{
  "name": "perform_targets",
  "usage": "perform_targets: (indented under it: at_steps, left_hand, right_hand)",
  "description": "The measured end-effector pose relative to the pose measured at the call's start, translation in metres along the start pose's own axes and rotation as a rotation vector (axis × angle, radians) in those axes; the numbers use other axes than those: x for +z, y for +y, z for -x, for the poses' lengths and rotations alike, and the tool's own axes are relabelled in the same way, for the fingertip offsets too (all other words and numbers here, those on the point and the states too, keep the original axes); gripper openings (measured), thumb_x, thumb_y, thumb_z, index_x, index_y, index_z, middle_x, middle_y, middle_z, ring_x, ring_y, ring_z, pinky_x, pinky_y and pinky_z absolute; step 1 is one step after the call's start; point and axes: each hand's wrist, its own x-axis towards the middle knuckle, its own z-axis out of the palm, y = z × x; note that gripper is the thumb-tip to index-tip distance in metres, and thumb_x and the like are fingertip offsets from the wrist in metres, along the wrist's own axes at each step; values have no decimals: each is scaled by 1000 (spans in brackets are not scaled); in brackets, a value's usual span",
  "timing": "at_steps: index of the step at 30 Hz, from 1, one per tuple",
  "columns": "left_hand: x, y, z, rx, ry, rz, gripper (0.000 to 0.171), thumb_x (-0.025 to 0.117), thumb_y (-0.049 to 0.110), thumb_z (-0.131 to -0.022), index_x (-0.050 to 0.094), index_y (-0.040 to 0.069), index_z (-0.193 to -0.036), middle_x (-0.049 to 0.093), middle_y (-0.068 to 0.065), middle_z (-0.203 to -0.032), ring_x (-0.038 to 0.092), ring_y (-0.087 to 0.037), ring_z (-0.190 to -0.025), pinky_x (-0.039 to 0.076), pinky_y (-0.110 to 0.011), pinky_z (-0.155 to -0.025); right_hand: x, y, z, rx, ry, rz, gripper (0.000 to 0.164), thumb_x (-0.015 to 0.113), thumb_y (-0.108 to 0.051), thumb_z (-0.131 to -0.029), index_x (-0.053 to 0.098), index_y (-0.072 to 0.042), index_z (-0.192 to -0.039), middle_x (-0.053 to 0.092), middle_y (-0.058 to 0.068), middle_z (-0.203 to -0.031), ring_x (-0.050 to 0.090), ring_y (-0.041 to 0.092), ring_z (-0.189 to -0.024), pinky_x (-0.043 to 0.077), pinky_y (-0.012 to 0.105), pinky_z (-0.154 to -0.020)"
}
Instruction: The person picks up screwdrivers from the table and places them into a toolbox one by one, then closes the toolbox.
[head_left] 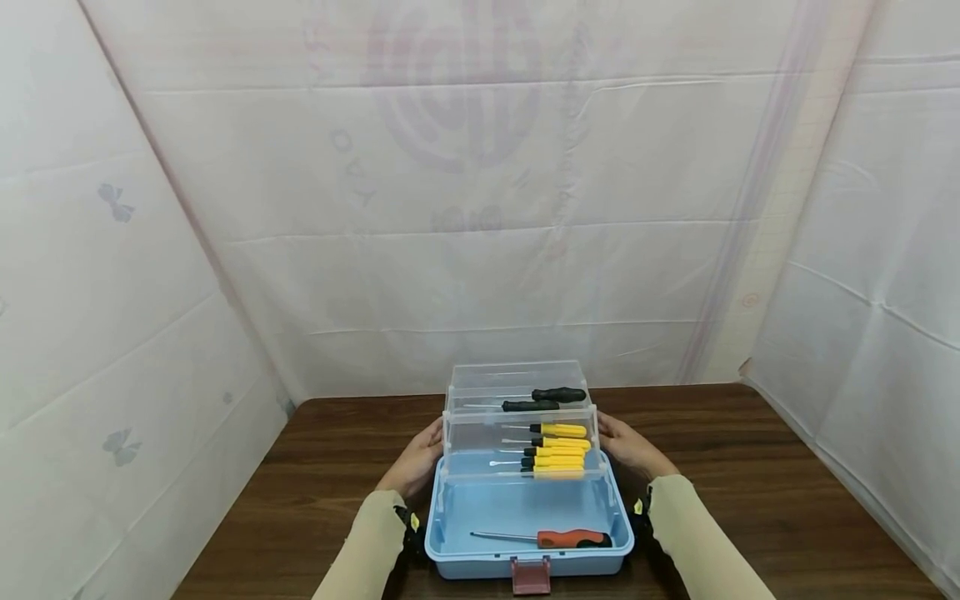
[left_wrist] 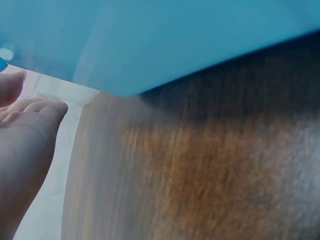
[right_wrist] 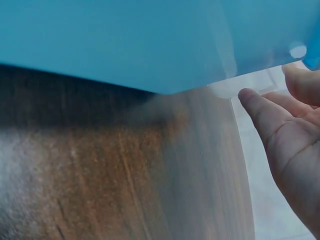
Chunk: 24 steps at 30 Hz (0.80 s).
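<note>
A light blue toolbox [head_left: 525, 565] stands on the table with its clear tiered trays [head_left: 480, 429] raised at the back. An orange-and-black screwdriver [head_left: 573, 539] lies in its bottom. Several yellow-and-black screwdrivers [head_left: 558, 446] lie in the lower tray, and two black-handled screwdrivers [head_left: 536, 406] in the upper one. At the trays' left side my left hand [head_left: 416, 458] holds the edge; its thumb and fingers [left_wrist: 50, 110] show at the rear of the box. Opposite it, my right hand [head_left: 630, 446] holds the right edge, fingertips [right_wrist: 255, 102] partly behind the plastic.
A reddish-brown latch [head_left: 530, 577] hangs at the toolbox front. Dark brown wooden table [head_left: 330, 475] extends on both sides. White printed sheeting [head_left: 450, 275] rises behind the table's back edge, with more on the left and right.
</note>
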Motion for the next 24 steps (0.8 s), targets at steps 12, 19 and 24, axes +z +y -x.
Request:
perform_targets:
  at_steps: [12, 19, 24]
  left_hand:
    - [1, 3, 0, 13, 36, 11, 52, 30, 19, -106, 14, 5, -154, 17, -18, -160, 15, -36, -147, 15, -57, -117]
    - [-1, 4, -2, 8, 49, 33, 50, 24, 25, -107, 19, 6, -153, 19, -17, -160, 14, -35, -148, 13, -55, -118]
    - [-2, 5, -2, 3, 49, 50, 51, 22, 29, -107, 18, 7, -153, 18, -16, -160, 12, -35, -148, 14, -54, -118]
  right_hand:
    - [0, -1, 0, -79, 33, 6, 58, 42, -8, -102, 14, 5, -151, 31, 28, -151, 39, 45, -135, 37, 56, -107]
    - [-1, -4, 0, 18, 66, -58, 57, 37, -28, -105, 18, -6, -154, 29, 20, -156, 33, 40, -140, 32, 57, -110]
    - [-2, -8, 0, 51, 53, -123, 59, 31, -37, -105, 18, -8, -154, 24, 18, -158, 30, 39, -142, 32, 55, -111]
